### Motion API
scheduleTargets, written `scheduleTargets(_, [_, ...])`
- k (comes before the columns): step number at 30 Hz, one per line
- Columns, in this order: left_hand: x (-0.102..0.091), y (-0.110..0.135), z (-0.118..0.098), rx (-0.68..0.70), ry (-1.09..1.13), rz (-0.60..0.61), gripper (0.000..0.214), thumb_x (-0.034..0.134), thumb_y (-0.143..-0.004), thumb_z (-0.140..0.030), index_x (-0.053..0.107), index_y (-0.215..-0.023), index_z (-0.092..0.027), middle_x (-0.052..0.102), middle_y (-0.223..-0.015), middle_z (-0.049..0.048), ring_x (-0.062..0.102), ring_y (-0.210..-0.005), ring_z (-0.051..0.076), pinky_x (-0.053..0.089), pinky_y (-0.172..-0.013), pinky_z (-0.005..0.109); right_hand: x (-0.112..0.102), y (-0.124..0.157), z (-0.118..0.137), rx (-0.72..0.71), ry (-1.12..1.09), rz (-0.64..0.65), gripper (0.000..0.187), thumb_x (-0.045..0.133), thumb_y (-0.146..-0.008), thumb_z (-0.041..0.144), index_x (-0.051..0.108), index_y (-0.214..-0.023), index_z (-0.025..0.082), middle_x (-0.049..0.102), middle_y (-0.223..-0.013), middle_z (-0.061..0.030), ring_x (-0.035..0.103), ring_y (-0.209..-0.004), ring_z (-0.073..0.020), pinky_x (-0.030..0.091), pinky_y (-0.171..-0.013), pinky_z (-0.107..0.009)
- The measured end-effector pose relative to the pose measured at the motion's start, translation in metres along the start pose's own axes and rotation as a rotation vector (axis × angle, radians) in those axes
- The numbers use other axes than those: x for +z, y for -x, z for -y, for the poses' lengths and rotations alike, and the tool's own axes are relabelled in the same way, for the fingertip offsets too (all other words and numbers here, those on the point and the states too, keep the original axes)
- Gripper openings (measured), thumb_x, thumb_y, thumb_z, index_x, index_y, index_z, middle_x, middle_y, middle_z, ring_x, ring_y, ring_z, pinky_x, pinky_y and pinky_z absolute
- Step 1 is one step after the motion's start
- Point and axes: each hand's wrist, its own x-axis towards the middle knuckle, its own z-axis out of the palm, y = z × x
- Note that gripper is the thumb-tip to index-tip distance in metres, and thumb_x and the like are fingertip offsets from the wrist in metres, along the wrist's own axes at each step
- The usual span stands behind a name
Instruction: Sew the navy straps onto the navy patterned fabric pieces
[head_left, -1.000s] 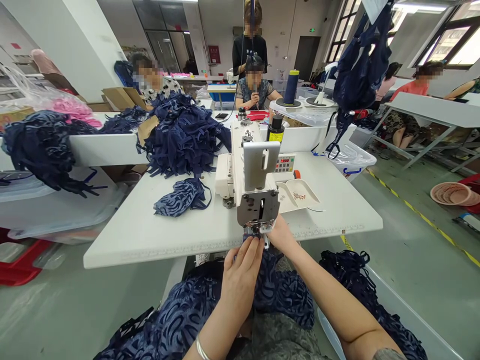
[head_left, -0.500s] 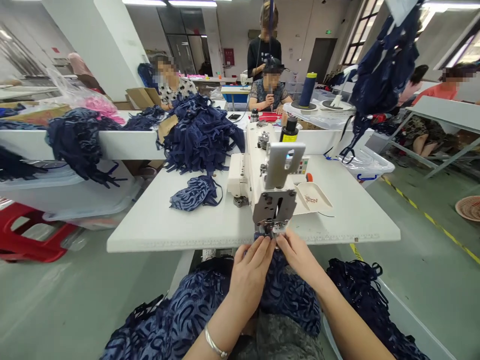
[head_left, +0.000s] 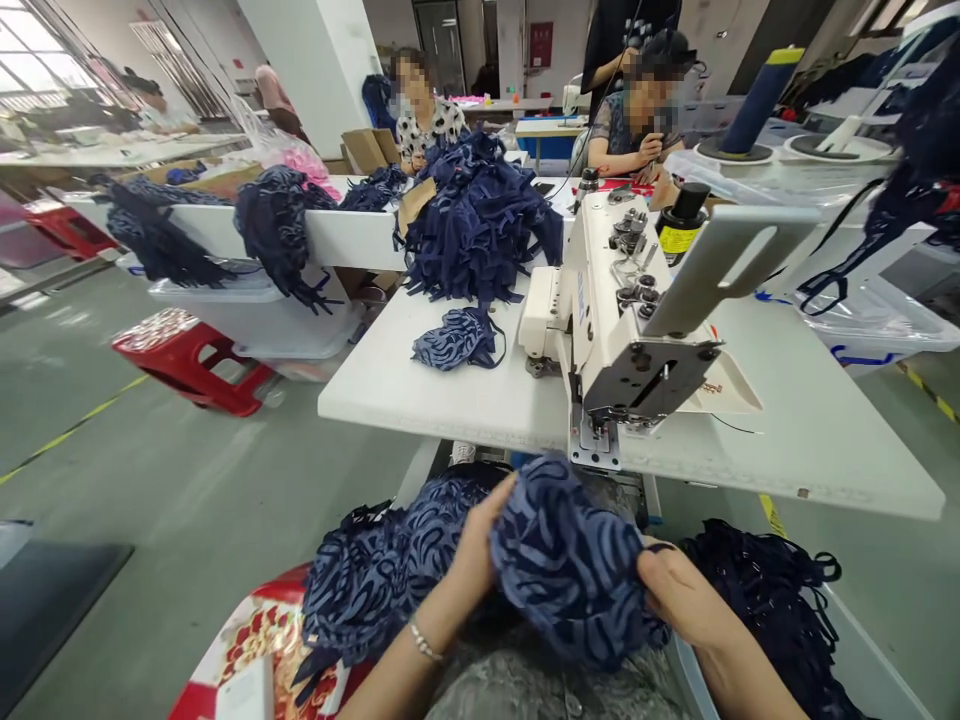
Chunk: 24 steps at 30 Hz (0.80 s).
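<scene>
Both hands hold a navy patterned fabric piece [head_left: 570, 565] over my lap, below the table's front edge. My left hand [head_left: 472, 555] grips its left side, fingers curled into the cloth. On the right side, my right hand [head_left: 675, 595] pinches the edge. More of the same navy fabric [head_left: 375, 575] is heaped on my lap to the left. The white sewing machine [head_left: 615, 320] stands on the white table [head_left: 450, 400] just ahead, its presser foot [head_left: 596, 445] bare.
A small navy piece [head_left: 457, 338] and a big navy pile [head_left: 476, 225] lie on the table's left and back. A bin of navy straps [head_left: 765, 590] sits at my right. A red stool [head_left: 187, 355] stands on the floor left. Other people work at tables behind.
Both hands pulled back from the presser foot down to my lap, bringing the fabric piece with them. My head turned left and lower.
</scene>
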Motion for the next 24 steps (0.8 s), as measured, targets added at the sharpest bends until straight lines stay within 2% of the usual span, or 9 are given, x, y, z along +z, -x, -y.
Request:
scheduleTargets(4, [-0.072,0.003,0.023,-0.074,-0.160,-0.198,0.049,0.040,-0.092,-0.011,0.042,-0.140,-0.025,0.063,-0.124,0.0056,0.061,-0.107,0.020,0.051,-0.089,0.033,0.009,-0.019,0.012,0.008,-0.053,0.161,0.043,0.047,-0.089,0.060,0.064,-0.090,0.020,0.064,-0.078,-0.0046,0.057,-0.060,-0.0153,0.050,-0.056,-0.029])
scheduleTargets(6, [-0.107,0.015,0.033,-0.022,-0.536,-0.322,0.050,0.048,-0.090,-0.014,0.047,-0.138,-0.031,0.068,-0.107,0.0042,0.062,-0.087,0.020,0.047,-0.072,0.030,0.006,-0.032,0.009,0.024,-0.006,0.143,0.037,0.042,-0.095,0.052,0.060,-0.104,0.021,0.068,-0.089,-0.0053,0.063,-0.069,-0.0149,0.052,-0.061,-0.027])
scheduleTargets(8, [-0.127,0.033,0.044,-0.052,-0.921,-0.190,0.056,0.041,-0.089,-0.013,0.040,-0.143,-0.029,0.068,-0.101,0.0060,0.057,-0.073,0.020,0.040,-0.060,0.029,-0.001,-0.044,-0.006,0.006,0.237,0.048,0.034,0.034,-0.099,0.045,0.058,-0.107,0.021,0.068,-0.098,-0.0056,0.066,-0.080,-0.0155,0.053,-0.068,-0.027])
scheduleTargets(10, [-0.124,0.058,0.056,-0.082,-1.076,0.098,0.061,0.034,-0.087,-0.013,0.031,-0.148,-0.018,0.066,-0.092,0.0090,0.053,-0.067,0.023,0.042,-0.061,0.032,-0.007,-0.053,-0.032,0.003,0.574,-0.049,0.034,0.030,-0.100,0.040,0.059,-0.105,0.021,0.068,-0.100,-0.0055,0.066,-0.087,-0.0168,0.052,-0.075,-0.029])
scheduleTargets(12, [-0.100,0.089,0.071,-0.148,-1.081,0.389,0.058,0.039,-0.088,-0.025,0.037,-0.144,-0.008,0.064,-0.089,0.0124,0.057,-0.071,0.027,0.047,-0.070,0.038,-0.008,-0.057,-0.063,0.041,0.761,-0.108,0.030,0.037,-0.099,0.036,0.061,-0.101,0.019,0.068,-0.101,-0.0088,0.064,-0.094,-0.0220,0.049,-0.084,-0.036])
scheduleTargets(15, [-0.052,0.140,0.096,-0.302,-0.937,0.644,0.064,0.062,-0.074,-0.052,0.063,-0.115,-0.003,0.053,-0.128,0.0275,0.062,-0.095,0.033,0.051,-0.075,0.038,0.002,-0.056,-0.102,0.103,0.867,-0.138,0.021,0.061,-0.087,0.035,0.064,-0.092,0.015,0.068,-0.101,-0.0163,0.060,-0.102,-0.0315,0.045,-0.090,-0.044])
scheduleTargets(18, [-0.034,0.165,0.121,-0.388,-0.833,0.697,0.063,0.063,-0.075,-0.047,0.060,-0.119,-0.002,0.042,-0.139,0.0318,0.062,-0.106,0.035,0.051,-0.084,0.041,0.010,-0.054,-0.123,0.121,0.920,-0.143,0.012,0.067,-0.082,0.028,0.065,-0.081,0.017,0.069,-0.094,-0.0149,0.060,-0.099,-0.0316,0.044,-0.088,-0.042])
scheduleTargets(21, [-0.058,0.149,0.142,-0.377,-0.693,0.723,0.049,0.051,-0.084,-0.036,0.061,-0.121,-0.006,0.050,-0.134,0.0281,0.063,-0.107,0.034,0.053,-0.082,0.041,-0.002,-0.055,-0.132,0.099,0.906,-0.185,0.017,0.052,-0.092,0.028,0.064,-0.084,0.020,0.069,-0.091,-0.0089,0.063,-0.094,-0.0255,0.046,-0.083,-0.036])
scheduleTargets(24, [-0.088,0.110,0.144,-0.153,-0.554,0.581,0.048,0.027,-0.089,-0.021,0.069,-0.111,-0.022,0.059,-0.130,0.0140,0.057,-0.119,0.029,0.054,-0.084,0.040,-0.035,-0.056,-0.139,0.075,0.852,-0.241,0.032,0.033,-0.100,0.034,0.062,-0.095,0.021,0.068,-0.090,-0.0048,0.065,-0.085,-0.0201,0.048,-0.076,-0.030])
